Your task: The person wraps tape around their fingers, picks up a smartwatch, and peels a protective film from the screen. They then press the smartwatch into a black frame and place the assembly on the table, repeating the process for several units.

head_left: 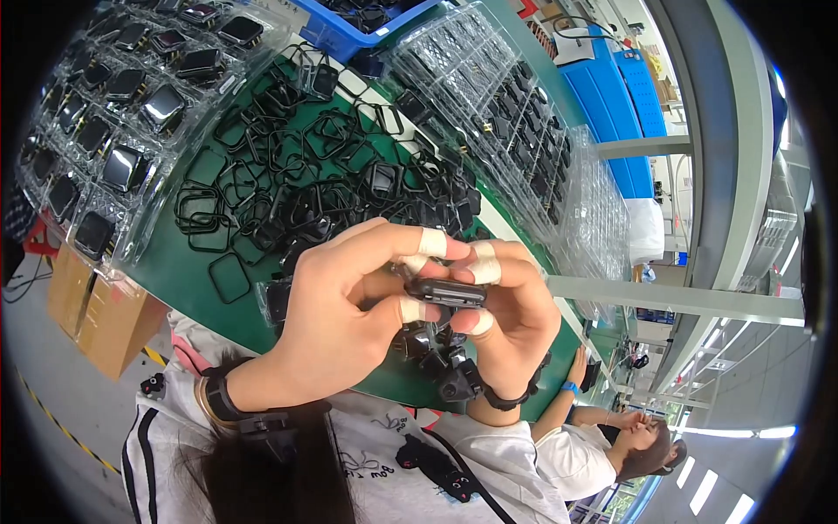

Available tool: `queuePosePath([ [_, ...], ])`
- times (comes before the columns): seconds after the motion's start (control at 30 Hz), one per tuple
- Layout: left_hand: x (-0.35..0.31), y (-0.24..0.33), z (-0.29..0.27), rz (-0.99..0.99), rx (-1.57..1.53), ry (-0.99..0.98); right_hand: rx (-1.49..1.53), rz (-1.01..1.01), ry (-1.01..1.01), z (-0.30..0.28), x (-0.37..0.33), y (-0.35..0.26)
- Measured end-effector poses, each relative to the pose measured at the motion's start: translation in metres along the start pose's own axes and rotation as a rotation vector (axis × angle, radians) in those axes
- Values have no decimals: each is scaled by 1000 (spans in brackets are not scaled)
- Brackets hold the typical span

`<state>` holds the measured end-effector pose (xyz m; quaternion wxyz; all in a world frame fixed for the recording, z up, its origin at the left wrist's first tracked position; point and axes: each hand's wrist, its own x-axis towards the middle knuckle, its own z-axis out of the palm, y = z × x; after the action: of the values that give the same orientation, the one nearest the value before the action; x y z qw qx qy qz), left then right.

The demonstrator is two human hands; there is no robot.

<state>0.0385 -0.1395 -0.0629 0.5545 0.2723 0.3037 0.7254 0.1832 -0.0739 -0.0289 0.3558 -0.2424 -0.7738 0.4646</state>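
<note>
Between my two hands is a black smartwatch case (447,293), turned edge-on. My left hand (349,293) pinches one end of it between thumb and fingers. The other end is gripped by the fingertips and thumb of my right hand (518,301). Pale tape wraps several fingertips on both hands. Beyond my hands, a loose pile of black square frames (230,278) spreads over the green table (179,278). Part of the pile is hidden behind my hands.
Clear plastic trays of watch cases (122,166) stand at the left, with more stacked trays (515,122) at the far right. A blue bin (336,31) sits at the back. Cardboard boxes (109,306) stand left of the table. A co-worker (594,450) is at the right.
</note>
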Motion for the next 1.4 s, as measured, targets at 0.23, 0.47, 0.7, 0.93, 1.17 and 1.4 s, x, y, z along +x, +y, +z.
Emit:
queuePosePath([
  [0.23,4,-10,-8,279,308,-147,-188,-195,113,1,-6,5],
  [0.47,0,-26,-19,275,321,-85,-58,-137,103,10,-11,16],
  [0.7,0,-18,-15,97,177,-263,189,-48,175,0,-21,21],
  [0.93,-1,-29,1,432,863,-222,-308,3,146,1,-40,14],
  [1.17,6,-56,3,-12,649,-488,-273,176,302,-10,-94,18],
  [1.4,18,-49,1,-395,217,-272,-822,726,404,-41,-197,3],
])
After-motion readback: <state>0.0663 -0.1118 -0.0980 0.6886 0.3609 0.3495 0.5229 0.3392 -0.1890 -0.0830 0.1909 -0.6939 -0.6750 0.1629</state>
